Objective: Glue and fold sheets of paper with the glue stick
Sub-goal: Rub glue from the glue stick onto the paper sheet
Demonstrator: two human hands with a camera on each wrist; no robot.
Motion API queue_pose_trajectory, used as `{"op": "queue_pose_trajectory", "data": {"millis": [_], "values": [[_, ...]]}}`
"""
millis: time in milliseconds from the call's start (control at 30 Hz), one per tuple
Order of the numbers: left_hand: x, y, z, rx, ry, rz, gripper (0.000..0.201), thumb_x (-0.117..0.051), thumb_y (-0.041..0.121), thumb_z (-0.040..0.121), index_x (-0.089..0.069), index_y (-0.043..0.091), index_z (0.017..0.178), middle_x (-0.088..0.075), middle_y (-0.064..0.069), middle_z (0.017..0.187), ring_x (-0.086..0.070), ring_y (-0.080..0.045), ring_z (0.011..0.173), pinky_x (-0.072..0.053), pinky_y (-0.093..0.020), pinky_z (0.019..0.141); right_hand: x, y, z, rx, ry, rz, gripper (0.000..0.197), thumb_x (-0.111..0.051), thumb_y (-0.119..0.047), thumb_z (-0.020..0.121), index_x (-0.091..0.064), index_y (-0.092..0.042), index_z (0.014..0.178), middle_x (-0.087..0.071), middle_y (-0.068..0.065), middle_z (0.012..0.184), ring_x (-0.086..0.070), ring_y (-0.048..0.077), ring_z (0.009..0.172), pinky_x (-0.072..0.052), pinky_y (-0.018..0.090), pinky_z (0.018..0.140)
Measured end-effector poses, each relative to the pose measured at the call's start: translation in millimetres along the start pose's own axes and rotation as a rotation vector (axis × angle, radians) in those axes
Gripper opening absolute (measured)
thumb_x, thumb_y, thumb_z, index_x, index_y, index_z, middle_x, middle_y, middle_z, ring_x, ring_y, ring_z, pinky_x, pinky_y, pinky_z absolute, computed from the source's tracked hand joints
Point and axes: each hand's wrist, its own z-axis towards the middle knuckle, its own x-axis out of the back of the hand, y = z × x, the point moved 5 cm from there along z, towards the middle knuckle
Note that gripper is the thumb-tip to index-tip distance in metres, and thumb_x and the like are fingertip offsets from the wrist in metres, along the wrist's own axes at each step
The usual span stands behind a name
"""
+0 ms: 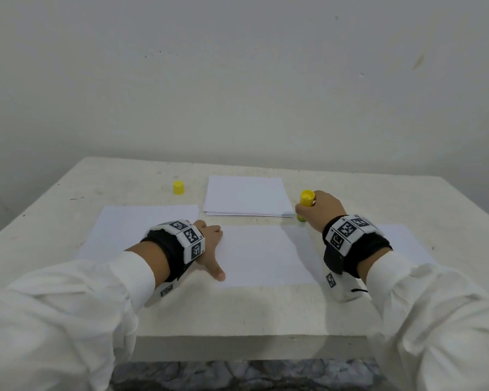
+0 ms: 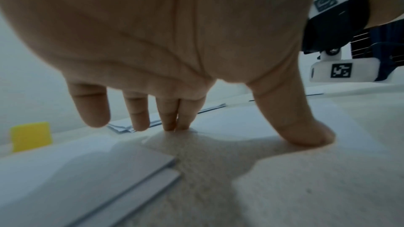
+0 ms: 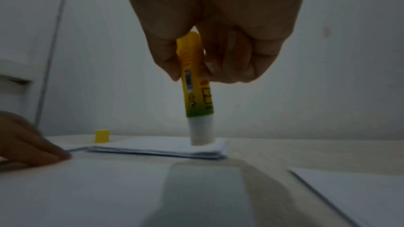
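Observation:
A white sheet (image 1: 266,255) lies flat in the middle of the table. My left hand (image 1: 211,249) presses on its left edge with straight fingers (image 2: 140,115) and a spread thumb (image 2: 306,127). My right hand (image 1: 319,210) grips a yellow and green glue stick (image 1: 306,201) upright, uncapped, white tip (image 3: 201,132) pointing down near the sheet's far right corner. Whether the tip touches the paper I cannot tell. The stick's yellow cap (image 1: 178,187) stands on the table at the back left, apart from both hands.
A stack of white paper (image 1: 249,197) lies behind the middle sheet, close to the glue stick. More paper lies at the left (image 1: 136,230) and at the right (image 1: 404,241). The pale table (image 1: 237,311) ends against a wall behind.

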Motion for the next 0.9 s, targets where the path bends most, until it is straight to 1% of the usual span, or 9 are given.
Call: {"op": "queue_pose_trajectory", "data": {"millis": [100, 167, 233, 367, 433, 600, 667, 767, 900], "values": [[0.6, -2.3, -0.7, -0.003, -0.002, -0.033, 0.112, -0.065, 0.078, 0.06, -0.022, 0.017, 0.145, -0.016, 0.008, 0.156, -0.023, -0.027, 0.137, -0.027, -0.05, 0.109, -12.9, -38.4, -18.4, 0.159, -0.098, 0.132, 0.022, -0.059, -0.026, 0.085, -0.049, -0.015, 0.069, -0.048, -0.002, 0.066, -0.047, 0.017, 0.065, -0.033, 0.024, 0.053], [0.4, -3.1, -1.7, 0.004, -0.016, -0.039, 0.119, -0.068, 0.078, 0.057, -0.017, 0.019, 0.148, -0.011, 0.007, 0.158, -0.019, -0.026, 0.14, -0.025, -0.049, 0.111, -35.2, -69.6, -33.9, 0.288, -0.27, 0.089, 0.024, -0.06, -0.029, 0.088, -0.051, -0.012, 0.073, -0.047, 0.0, 0.068, -0.045, 0.014, 0.063, -0.033, 0.024, 0.055], [0.0, -3.5, -2.2, 0.01, -0.025, -0.032, 0.123, -0.069, 0.078, 0.055, -0.014, 0.021, 0.15, -0.01, 0.008, 0.159, -0.018, -0.026, 0.14, -0.024, -0.048, 0.112, -55.7, -91.2, -42.6, 0.363, -0.345, 0.012, 0.028, -0.06, -0.033, 0.088, -0.049, -0.012, 0.073, -0.047, 0.0, 0.069, -0.045, 0.016, 0.068, -0.032, 0.023, 0.055], [-0.2, -4.3, -3.1, 0.001, -0.023, -0.023, 0.114, -0.07, 0.078, 0.052, -0.028, 0.024, 0.144, -0.024, 0.01, 0.151, -0.029, -0.026, 0.13, -0.032, -0.048, 0.107, -78.6, -108.1, -40.5, 0.395, -0.327, -0.053, 0.032, -0.058, -0.042, 0.088, -0.048, -0.013, 0.076, -0.045, -0.004, 0.069, -0.047, 0.016, 0.073, -0.031, 0.018, 0.053], [0.9, -4.2, -3.7, 0.004, -0.02, -0.032, 0.112, -0.072, 0.076, 0.052, -0.031, 0.027, 0.143, -0.027, 0.009, 0.148, -0.031, -0.025, 0.127, -0.032, -0.049, 0.106, -81.6, -111.0, -41.4, 0.418, -0.33, -0.072, 0.036, -0.058, -0.044, 0.088, -0.044, -0.016, 0.07, -0.045, -0.004, 0.068, -0.046, 0.015, 0.07, -0.031, 0.02, 0.053], [-1.3, -4.4, -0.9, 0.015, -0.045, -0.015, 0.123, -0.071, 0.079, 0.049, -0.015, 0.035, 0.15, -0.017, 0.015, 0.155, -0.023, -0.027, 0.136, -0.026, -0.052, 0.109, -77.9, -106.4, -58.8, 0.462, -0.407, -0.026, 0.031, -0.059, -0.029, 0.085, -0.044, -0.015, 0.063, -0.046, -0.002, 0.063, -0.042, 0.011, 0.058, -0.034, 0.026, 0.055], [0.2, -1.6, -2.0, 0.011, -0.05, 0.007, 0.119, -0.072, 0.077, 0.053, -0.017, 0.034, 0.149, -0.018, 0.012, 0.155, -0.022, -0.029, 0.138, -0.026, -0.05, 0.11, -76.2, -102.0, -68.7, 0.476, -0.435, -0.026, 0.027, -0.06, -0.027, 0.084, -0.047, -0.013, 0.065, -0.047, 0.0, 0.065, -0.043, 0.013, 0.06, -0.034, 0.026, 0.055], [4.4, 5.6, -4.9, -0.013, -0.042, 0.035, 0.108, -0.074, 0.067, 0.063, -0.021, 0.028, 0.149, -0.014, -0.001, 0.158, -0.018, -0.032, 0.141, -0.02, -0.047, 0.113, -73.9, -95.6, -80.8, 0.476, -0.463, -0.042, 0.023, -0.061, -0.029, 0.084, -0.051, -0.012, 0.072, -0.05, 0.001, 0.07, -0.045, 0.013, 0.064, -0.036, 0.026, 0.057], [4.2, 4.1, -1.2, 0.04, -0.052, 0.037, 0.122, -0.075, 0.071, 0.056, -0.016, 0.02, 0.15, -0.015, -0.002, 0.158, -0.017, -0.034, 0.142, -0.022, -0.05, 0.113, -66.6, -84.3, -89.4, 0.471, -0.478, -0.066, 0.024, -0.062, -0.032, 0.084, -0.051, -0.013, 0.074, -0.051, -0.002, 0.072, -0.045, 0.011, 0.064, -0.037, 0.025, 0.058]]}}
